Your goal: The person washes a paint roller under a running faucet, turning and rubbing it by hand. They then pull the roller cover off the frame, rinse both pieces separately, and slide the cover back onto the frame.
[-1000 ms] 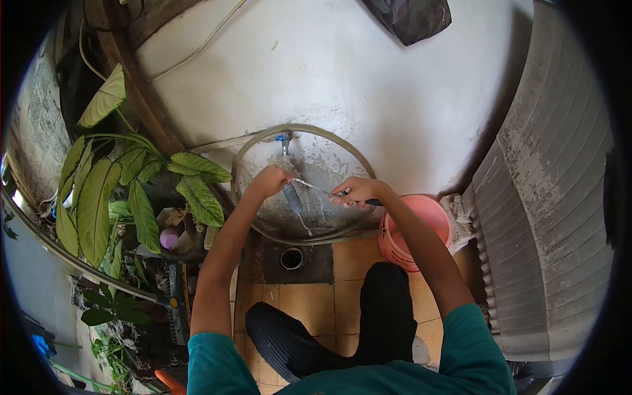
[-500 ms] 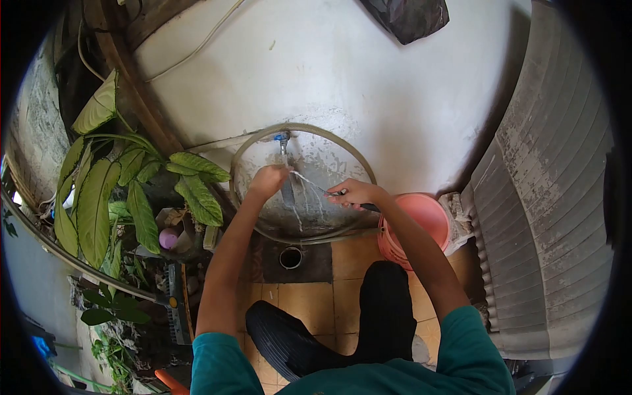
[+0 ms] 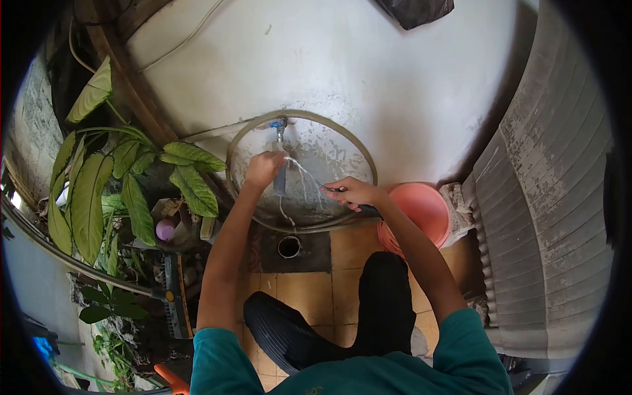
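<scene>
Below the blue-handled tap point(image 3: 279, 125) on the white wall, my left hand point(image 3: 265, 168) is closed at the spout, pinching the end of a whitish strand point(image 3: 304, 172). The strand slants down to my right hand, and a loose length hangs toward the round drain hole point(image 3: 289, 247). My right hand point(image 3: 353, 193) is wrapped round a dark-handled tool point(image 3: 368, 209), its tip touching the strand. What kind of tool it is cannot be made out. A grey hose end hangs under the tap, partly behind my left hand.
A large hose loop point(image 3: 373, 155) rings the tap. A pink bucket point(image 3: 421, 214) stands at the right, near corrugated sheets point(image 3: 533, 243). Leafy plants point(image 3: 92, 197) and a pot with a purple ball point(image 3: 164, 230) are at the left. A black bag point(image 3: 415, 10) hangs above.
The view has shifted slightly, so most things sit higher in it. The loose strand now hangs down to the drain's edge. Both hands keep their holds.
</scene>
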`<state>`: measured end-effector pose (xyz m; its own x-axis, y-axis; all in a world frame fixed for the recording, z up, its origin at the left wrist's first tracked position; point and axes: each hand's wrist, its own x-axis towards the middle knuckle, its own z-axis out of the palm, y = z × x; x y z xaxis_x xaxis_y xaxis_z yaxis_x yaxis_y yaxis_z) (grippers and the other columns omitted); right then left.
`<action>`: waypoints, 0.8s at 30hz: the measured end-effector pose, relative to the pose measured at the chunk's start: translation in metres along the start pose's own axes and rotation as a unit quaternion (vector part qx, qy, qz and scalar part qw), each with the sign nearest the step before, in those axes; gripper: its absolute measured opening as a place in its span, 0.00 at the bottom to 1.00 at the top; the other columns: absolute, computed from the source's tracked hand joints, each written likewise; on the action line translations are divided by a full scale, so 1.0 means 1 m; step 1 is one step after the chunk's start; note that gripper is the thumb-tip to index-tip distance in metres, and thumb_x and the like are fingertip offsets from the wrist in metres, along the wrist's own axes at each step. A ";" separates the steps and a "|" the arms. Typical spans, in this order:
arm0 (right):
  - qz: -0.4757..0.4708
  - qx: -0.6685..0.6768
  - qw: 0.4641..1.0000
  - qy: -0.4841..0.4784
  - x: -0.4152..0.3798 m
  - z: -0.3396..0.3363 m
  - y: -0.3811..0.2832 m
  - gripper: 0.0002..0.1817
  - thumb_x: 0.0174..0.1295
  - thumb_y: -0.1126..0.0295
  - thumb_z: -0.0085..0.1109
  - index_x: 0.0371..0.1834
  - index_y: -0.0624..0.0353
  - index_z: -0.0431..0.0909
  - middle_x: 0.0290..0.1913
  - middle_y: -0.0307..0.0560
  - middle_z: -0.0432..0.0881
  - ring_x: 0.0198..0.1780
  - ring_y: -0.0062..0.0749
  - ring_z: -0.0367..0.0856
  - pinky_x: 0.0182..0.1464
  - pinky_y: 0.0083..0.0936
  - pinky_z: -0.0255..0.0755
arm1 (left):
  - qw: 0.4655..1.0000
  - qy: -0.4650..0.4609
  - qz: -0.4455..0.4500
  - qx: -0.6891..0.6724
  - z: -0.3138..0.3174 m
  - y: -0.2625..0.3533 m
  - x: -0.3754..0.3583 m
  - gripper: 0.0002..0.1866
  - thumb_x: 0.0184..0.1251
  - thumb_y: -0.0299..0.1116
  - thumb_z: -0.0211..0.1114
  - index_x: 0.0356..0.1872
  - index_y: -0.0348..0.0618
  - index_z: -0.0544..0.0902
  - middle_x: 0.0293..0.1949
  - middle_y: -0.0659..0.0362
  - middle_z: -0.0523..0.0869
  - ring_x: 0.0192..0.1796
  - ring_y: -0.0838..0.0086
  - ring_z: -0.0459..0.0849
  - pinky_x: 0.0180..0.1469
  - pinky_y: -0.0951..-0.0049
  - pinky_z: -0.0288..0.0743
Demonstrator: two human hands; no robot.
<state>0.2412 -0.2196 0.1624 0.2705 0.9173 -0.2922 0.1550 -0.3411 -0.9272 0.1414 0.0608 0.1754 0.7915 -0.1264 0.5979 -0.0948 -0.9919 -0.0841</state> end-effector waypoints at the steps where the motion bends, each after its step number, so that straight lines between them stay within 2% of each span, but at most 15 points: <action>1: -0.002 0.012 1.000 0.002 0.000 0.003 -0.002 0.22 0.68 0.55 0.53 0.64 0.44 0.71 0.25 0.37 0.68 0.16 0.15 0.58 0.17 0.16 0.61 | 0.999 0.030 -0.006 -0.035 0.002 0.002 0.000 0.03 0.56 0.30 0.65 0.31 0.46 0.84 0.27 0.58 0.84 0.30 0.61 0.83 0.31 0.62 0.78; 6: 0.010 0.040 0.999 0.018 -0.003 0.014 -0.012 0.18 0.70 0.55 0.50 0.60 0.44 0.74 0.22 0.33 0.64 0.16 0.14 0.58 0.17 0.16 0.58 | 0.994 0.062 -0.015 -0.088 0.012 -0.007 0.002 0.06 0.55 0.25 0.64 0.34 0.43 0.84 0.32 0.56 0.86 0.34 0.60 0.85 0.36 0.62 0.79; 8: 0.008 0.044 0.998 0.033 -0.004 0.018 -0.013 0.16 0.70 0.55 0.49 0.56 0.46 0.76 0.21 0.32 0.63 0.15 0.13 0.57 0.17 0.16 0.57 | 0.998 0.008 -0.012 -0.058 0.013 -0.010 0.002 0.09 0.54 0.23 0.63 0.36 0.43 0.84 0.34 0.55 0.86 0.36 0.59 0.85 0.38 0.63 0.79; 10: 0.016 0.041 0.999 0.014 0.001 0.017 -0.010 0.23 0.70 0.57 0.51 0.68 0.44 0.67 0.23 0.33 0.64 0.17 0.14 0.57 0.18 0.16 0.57 | 0.997 -0.005 -0.002 -0.077 0.012 -0.014 0.006 0.10 0.53 0.21 0.62 0.38 0.42 0.84 0.36 0.54 0.86 0.37 0.59 0.85 0.39 0.62 0.79; 14: 0.020 0.052 0.998 -0.008 -0.003 0.012 -0.009 0.23 0.70 0.56 0.51 0.67 0.44 0.67 0.23 0.33 0.64 0.17 0.14 0.56 0.18 0.17 0.57 | 0.987 -0.025 0.063 -0.147 0.008 -0.021 0.012 0.15 0.53 0.18 0.60 0.42 0.40 0.84 0.40 0.51 0.86 0.39 0.58 0.85 0.42 0.62 0.79; 15: 0.016 0.050 0.999 -0.002 -0.004 0.011 -0.008 0.17 0.71 0.56 0.49 0.58 0.47 0.72 0.21 0.32 0.63 0.16 0.14 0.56 0.18 0.16 0.57 | 0.987 -0.024 0.063 -0.146 0.006 -0.021 0.013 0.15 0.53 0.18 0.60 0.42 0.40 0.84 0.40 0.51 0.86 0.39 0.58 0.85 0.42 0.62 0.79; 16: 0.011 0.049 0.999 0.004 -0.005 0.011 -0.007 0.14 0.72 0.56 0.46 0.49 0.50 0.77 0.20 0.30 0.62 0.15 0.14 0.57 0.17 0.16 0.56 | 0.988 -0.049 0.046 -0.141 0.004 -0.021 0.014 0.15 0.54 0.18 0.59 0.43 0.40 0.84 0.42 0.51 0.85 0.41 0.58 0.85 0.44 0.65 0.79; 17: 0.011 0.048 0.999 0.004 -0.006 0.012 -0.007 0.14 0.72 0.56 0.46 0.49 0.50 0.77 0.20 0.30 0.62 0.15 0.14 0.57 0.17 0.16 0.56 | 0.987 -0.074 0.029 -0.137 0.003 -0.019 0.015 0.16 0.55 0.18 0.59 0.45 0.40 0.84 0.44 0.50 0.85 0.42 0.57 0.85 0.45 0.68 0.79; 18: 0.008 0.044 0.999 0.013 -0.008 0.013 -0.008 0.16 0.72 0.56 0.47 0.55 0.49 0.75 0.20 0.30 0.62 0.15 0.14 0.57 0.17 0.16 0.56 | 0.987 -0.074 0.028 -0.137 0.002 -0.017 0.015 0.16 0.55 0.18 0.59 0.45 0.40 0.84 0.44 0.50 0.85 0.42 0.57 0.85 0.45 0.68 0.79; 19: 0.006 0.040 0.999 0.022 -0.009 0.015 -0.007 0.19 0.71 0.56 0.47 0.61 0.48 0.73 0.20 0.30 0.62 0.15 0.14 0.57 0.17 0.16 0.56 | 0.978 -0.080 -0.033 -0.192 0.002 -0.015 0.016 0.16 0.56 0.19 0.59 0.45 0.41 0.84 0.39 0.49 0.85 0.40 0.57 0.85 0.45 0.68 0.78; 20: 0.006 0.040 0.999 0.022 -0.008 0.017 -0.005 0.19 0.71 0.56 0.47 0.61 0.48 0.73 0.20 0.30 0.62 0.15 0.14 0.57 0.17 0.16 0.56 | 0.961 -0.085 -0.093 -0.245 0.001 -0.014 0.015 0.16 0.57 0.21 0.59 0.46 0.41 0.83 0.33 0.49 0.85 0.38 0.57 0.84 0.44 0.68 0.77; 21: 0.004 0.057 0.998 0.029 -0.007 0.019 -0.001 0.22 0.71 0.55 0.48 0.65 0.48 0.69 0.20 0.30 0.62 0.15 0.14 0.58 0.17 0.16 0.56 | 0.962 -0.084 -0.093 -0.244 0.017 -0.022 0.010 0.16 0.57 0.21 0.59 0.46 0.41 0.83 0.33 0.49 0.85 0.38 0.57 0.84 0.44 0.68 0.77; 22: 0.002 0.074 0.997 0.037 -0.006 0.022 0.002 0.25 0.71 0.55 0.48 0.68 0.47 0.66 0.20 0.30 0.62 0.15 0.14 0.58 0.17 0.16 0.56 | 0.944 -0.045 -0.149 -0.291 0.036 -0.030 0.004 0.16 0.59 0.24 0.60 0.50 0.41 0.82 0.34 0.49 0.85 0.37 0.59 0.85 0.44 0.70 0.77; 23: 0.001 0.074 0.997 0.037 -0.006 0.026 0.005 0.25 0.71 0.55 0.48 0.68 0.47 0.66 0.20 0.30 0.62 0.15 0.14 0.58 0.17 0.16 0.56 | 0.920 -0.006 -0.204 -0.336 0.049 -0.037 0.000 0.17 0.62 0.28 0.61 0.53 0.41 0.81 0.34 0.49 0.85 0.37 0.60 0.85 0.44 0.71 0.76; 24: -0.007 0.098 0.994 0.050 -0.006 0.031 0.008 0.24 0.71 0.54 0.49 0.68 0.48 0.67 0.20 0.30 0.62 0.15 0.14 0.58 0.17 0.16 0.57 | 0.920 -0.006 -0.203 -0.335 0.049 -0.031 -0.003 0.17 0.62 0.28 0.61 0.53 0.41 0.81 0.34 0.49 0.85 0.37 0.60 0.85 0.44 0.71 0.76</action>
<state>0.2112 -0.2217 0.1493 0.3650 0.8932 -0.2628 -0.0263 -0.2723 -0.9619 0.1715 0.0924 0.1367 0.8499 0.2521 0.4628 -0.1382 -0.7408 0.6573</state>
